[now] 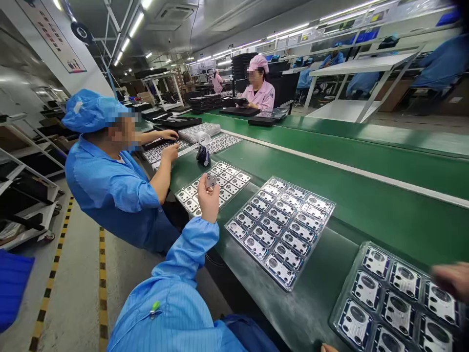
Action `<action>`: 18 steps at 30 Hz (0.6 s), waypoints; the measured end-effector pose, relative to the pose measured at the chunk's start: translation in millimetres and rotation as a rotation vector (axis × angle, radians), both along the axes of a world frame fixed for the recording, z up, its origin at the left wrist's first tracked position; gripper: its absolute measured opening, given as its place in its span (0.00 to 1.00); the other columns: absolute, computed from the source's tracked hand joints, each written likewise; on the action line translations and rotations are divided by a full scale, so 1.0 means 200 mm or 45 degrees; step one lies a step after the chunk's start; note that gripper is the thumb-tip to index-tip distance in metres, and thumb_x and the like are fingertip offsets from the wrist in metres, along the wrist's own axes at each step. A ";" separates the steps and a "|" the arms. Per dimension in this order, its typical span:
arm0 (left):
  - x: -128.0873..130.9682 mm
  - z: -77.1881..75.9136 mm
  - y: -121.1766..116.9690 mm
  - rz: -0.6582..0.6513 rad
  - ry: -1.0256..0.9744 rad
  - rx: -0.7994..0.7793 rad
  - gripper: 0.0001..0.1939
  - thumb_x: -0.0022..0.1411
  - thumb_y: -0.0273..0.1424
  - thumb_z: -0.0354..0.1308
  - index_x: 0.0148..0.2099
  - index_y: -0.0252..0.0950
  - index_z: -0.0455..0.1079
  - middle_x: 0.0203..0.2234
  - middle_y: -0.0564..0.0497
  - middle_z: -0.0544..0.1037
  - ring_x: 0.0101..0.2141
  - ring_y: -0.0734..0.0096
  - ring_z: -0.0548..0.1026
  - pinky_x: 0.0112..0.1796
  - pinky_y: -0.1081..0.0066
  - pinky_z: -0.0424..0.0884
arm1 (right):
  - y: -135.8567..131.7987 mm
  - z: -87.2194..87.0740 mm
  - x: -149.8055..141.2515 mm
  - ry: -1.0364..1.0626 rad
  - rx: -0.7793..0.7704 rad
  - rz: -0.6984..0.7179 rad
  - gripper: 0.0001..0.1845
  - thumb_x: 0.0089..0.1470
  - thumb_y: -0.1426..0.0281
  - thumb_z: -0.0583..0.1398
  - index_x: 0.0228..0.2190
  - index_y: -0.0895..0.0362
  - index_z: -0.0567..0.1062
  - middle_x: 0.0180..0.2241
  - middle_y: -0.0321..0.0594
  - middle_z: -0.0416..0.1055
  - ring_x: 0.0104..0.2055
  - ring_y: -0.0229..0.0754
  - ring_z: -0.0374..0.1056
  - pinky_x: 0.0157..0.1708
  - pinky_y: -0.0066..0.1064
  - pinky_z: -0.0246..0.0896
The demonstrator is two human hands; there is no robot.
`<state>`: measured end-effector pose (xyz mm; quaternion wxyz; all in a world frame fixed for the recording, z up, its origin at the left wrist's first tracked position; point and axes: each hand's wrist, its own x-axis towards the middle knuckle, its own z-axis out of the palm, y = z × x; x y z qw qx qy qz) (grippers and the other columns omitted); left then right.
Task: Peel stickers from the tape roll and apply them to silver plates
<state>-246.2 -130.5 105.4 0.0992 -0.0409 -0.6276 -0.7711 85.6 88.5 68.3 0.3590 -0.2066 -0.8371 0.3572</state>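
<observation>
Green conveyor (370, 205), left hand (208, 200) holding metal part (210, 181)

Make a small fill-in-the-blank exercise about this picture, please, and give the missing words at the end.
The person's left hand holds a small metal part above a tray of clear ____.
The conveyor belt under the trays is ____.
The hair cap of the co-worker beside the person is ____.
The far co-worker along the belt wears ____ clothes.

Missing words: plastic; green; blue; pink.
</observation>
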 end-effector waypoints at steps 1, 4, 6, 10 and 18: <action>0.01 -0.01 0.00 0.010 0.083 -0.126 0.29 0.58 0.25 0.63 0.61 0.42 0.65 0.46 0.46 0.70 0.40 0.71 0.69 0.37 0.76 0.66 | 0.13 0.07 -0.07 0.005 0.013 0.004 0.12 0.47 0.52 0.63 0.19 0.43 0.76 0.17 0.40 0.65 0.24 0.51 0.70 0.15 0.36 0.60; 0.02 -0.02 0.00 0.028 0.258 -0.406 0.29 0.60 0.28 0.62 0.63 0.43 0.64 0.48 0.44 0.68 0.41 0.67 0.69 0.37 0.74 0.67 | 0.35 0.20 -0.29 -0.138 0.184 0.331 0.20 0.51 0.54 0.58 0.14 0.49 0.74 0.17 0.40 0.65 0.21 0.43 0.66 0.22 0.36 0.61; -0.03 -0.02 -0.01 0.034 0.277 -0.503 0.28 0.60 0.28 0.61 0.62 0.43 0.66 0.51 0.42 0.67 0.42 0.66 0.69 0.39 0.74 0.68 | 0.36 0.21 -0.42 -0.234 0.271 0.578 0.22 0.56 0.58 0.52 0.19 0.51 0.78 0.25 0.41 0.73 0.29 0.46 0.72 0.33 0.42 0.65; -0.25 -0.01 -0.06 0.066 0.138 -0.721 0.27 0.59 0.26 0.62 0.61 0.38 0.67 0.51 0.41 0.68 0.45 0.63 0.72 0.44 0.72 0.68 | 0.26 0.13 -0.54 -0.236 0.262 0.656 0.21 0.56 0.67 0.50 0.21 0.51 0.79 0.27 0.39 0.74 0.32 0.46 0.72 0.38 0.43 0.65; -0.70 0.10 -0.16 0.148 -0.121 -0.921 0.18 0.66 0.37 0.58 0.54 0.33 0.68 0.50 0.44 0.73 0.48 0.60 0.73 0.47 0.56 0.73 | 0.29 0.04 -0.59 -0.171 -0.032 0.628 0.13 0.47 0.71 0.57 0.16 0.51 0.77 0.23 0.39 0.72 0.26 0.45 0.71 0.28 0.40 0.70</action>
